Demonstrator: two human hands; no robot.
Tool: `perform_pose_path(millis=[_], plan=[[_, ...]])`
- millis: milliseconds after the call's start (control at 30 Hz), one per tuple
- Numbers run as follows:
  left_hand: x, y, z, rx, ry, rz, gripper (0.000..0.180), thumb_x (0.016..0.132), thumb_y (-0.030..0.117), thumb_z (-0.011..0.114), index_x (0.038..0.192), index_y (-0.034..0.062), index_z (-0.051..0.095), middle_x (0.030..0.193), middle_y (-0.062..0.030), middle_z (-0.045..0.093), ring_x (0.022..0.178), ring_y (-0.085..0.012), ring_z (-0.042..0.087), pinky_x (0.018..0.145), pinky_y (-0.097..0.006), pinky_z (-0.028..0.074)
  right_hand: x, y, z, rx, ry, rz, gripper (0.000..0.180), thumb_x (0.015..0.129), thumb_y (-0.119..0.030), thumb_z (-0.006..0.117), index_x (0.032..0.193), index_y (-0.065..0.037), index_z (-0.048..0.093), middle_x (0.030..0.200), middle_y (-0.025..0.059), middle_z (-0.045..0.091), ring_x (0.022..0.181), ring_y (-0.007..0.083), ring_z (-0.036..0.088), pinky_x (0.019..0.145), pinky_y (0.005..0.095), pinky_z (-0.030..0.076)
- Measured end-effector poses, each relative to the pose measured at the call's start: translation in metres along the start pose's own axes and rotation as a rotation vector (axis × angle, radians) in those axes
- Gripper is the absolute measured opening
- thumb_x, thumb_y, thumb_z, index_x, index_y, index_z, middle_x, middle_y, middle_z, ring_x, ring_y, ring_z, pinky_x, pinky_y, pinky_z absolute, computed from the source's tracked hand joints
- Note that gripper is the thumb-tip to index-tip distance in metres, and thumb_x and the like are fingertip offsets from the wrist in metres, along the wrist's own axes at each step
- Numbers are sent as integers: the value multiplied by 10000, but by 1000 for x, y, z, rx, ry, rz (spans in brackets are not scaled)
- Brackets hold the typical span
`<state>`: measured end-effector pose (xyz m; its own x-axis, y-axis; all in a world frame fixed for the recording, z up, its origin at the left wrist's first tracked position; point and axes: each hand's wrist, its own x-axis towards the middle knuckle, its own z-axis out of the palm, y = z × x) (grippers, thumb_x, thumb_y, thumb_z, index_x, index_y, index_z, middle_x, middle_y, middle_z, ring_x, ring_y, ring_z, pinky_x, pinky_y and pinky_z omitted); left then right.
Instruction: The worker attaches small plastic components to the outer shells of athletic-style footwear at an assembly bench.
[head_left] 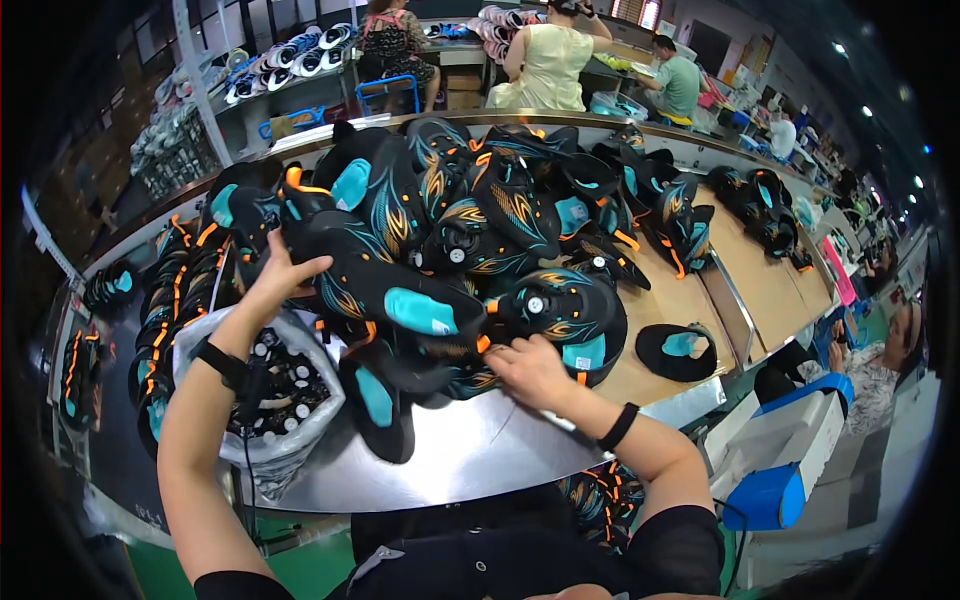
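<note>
Black shoe uppers (400, 205) with teal linings and orange-and-teal patterns lie heaped before me. At the left of the heap is my left hand (285, 272), its thumb and index finger spread against a black upper. Lower down, my right hand (535, 372) has its fingers bent round the edge of a dark upper with an orange tab (483, 344). The fingertips are partly hidden there. Just beyond it rests an upper with a round white-and-black dial (535, 304). Between my hands lies one with a teal insole area (420, 310).
By my left forearm, a white-lined bag (322, 412) holds many small black-and-white dial parts. Rows of uppers (165, 320) line the left side. A single upper (676, 352) lies on the brown board at right, near a metal divider (730, 305). Several people work beyond the table.
</note>
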<state>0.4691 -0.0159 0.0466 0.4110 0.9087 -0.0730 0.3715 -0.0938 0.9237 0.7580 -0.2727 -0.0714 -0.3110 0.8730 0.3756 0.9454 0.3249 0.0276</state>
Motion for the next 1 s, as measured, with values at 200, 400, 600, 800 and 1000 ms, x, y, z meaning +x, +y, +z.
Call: perform_pose_path(millis=[200, 400, 600, 800, 1000], plan=[[10, 33, 118, 335, -51, 292, 964, 754, 214, 761, 1415, 37, 80, 1168, -185, 597, 1079, -313, 593, 902, -394, 466, -50, 77, -32, 79, 10, -17, 466, 609, -227, 775, 1047, -141, 643, 1011, -27, 667, 777, 182, 601, 662, 327, 492], [0, 78, 213, 638, -231, 531, 845, 720, 217, 769, 1361, 31, 251, 1137, -278, 602, 1041, -420, 607, 894, -426, 482, -81, 141, -58, 213, 136, 349, 438, 626, -75, 732, 1056, -133, 672, 893, 61, 681, 774, 241, 636, 697, 338, 514], [39, 96, 286, 761, -236, 457, 878, 739, 331, 756, 1405, 45, 261, 1004, -268, 644, 959, -420, 626, 824, -471, 488, -124, 139, -74, 241, 395, 517, 539, 596, -32, 757, 1121, -99, 655, 1111, 74, 658, 938, 277, 620, 784, 354, 509], [43, 67, 266, 686, -239, 501, 902, 761, 257, 749, 1440, 30, 202, 1219, -277, 558, 1095, -431, 569, 915, -437, 461, -220, 80, -119, -221, 934, 1282, 472, 795, -103, 712, 1223, 10, 545, 1205, 160, 568, 1086, 304, 544, 918, 363, 435], [34, 74, 276, 643, -236, 555, 879, 763, 207, 745, 1431, 1, 213, 1221, -267, 553, 1084, -422, 580, 904, -429, 473, -259, 187, -47, -411, 784, 1259, 423, 822, -104, 674, 1220, -43, 543, 1209, 141, 546, 1151, 329, 445, 1001, 421, 327]])
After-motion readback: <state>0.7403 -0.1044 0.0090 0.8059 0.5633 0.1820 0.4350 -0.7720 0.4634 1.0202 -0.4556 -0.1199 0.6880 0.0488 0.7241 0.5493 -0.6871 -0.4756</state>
